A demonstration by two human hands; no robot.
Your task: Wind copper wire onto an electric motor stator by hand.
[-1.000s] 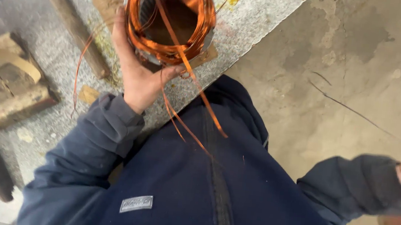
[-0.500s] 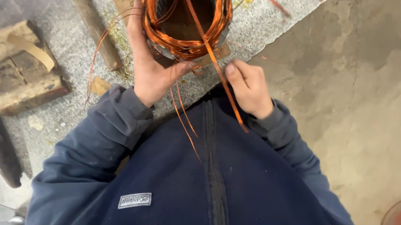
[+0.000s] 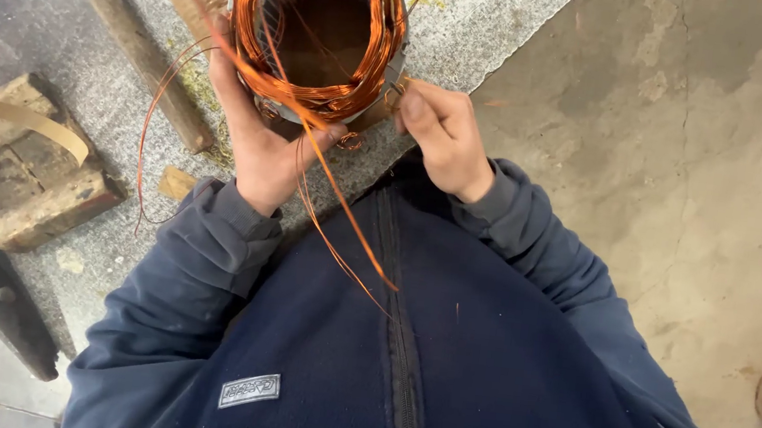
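While left hand cups stator, right hand fingers pinch its rim.

Round motor stator wound with copper wire, open end up, loose copper strands trailing down

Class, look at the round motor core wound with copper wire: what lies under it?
The motor core rests on a grey speckled slab, with the left hand cupped round its near side. The slab directly beneath is covered; so is the core's base.
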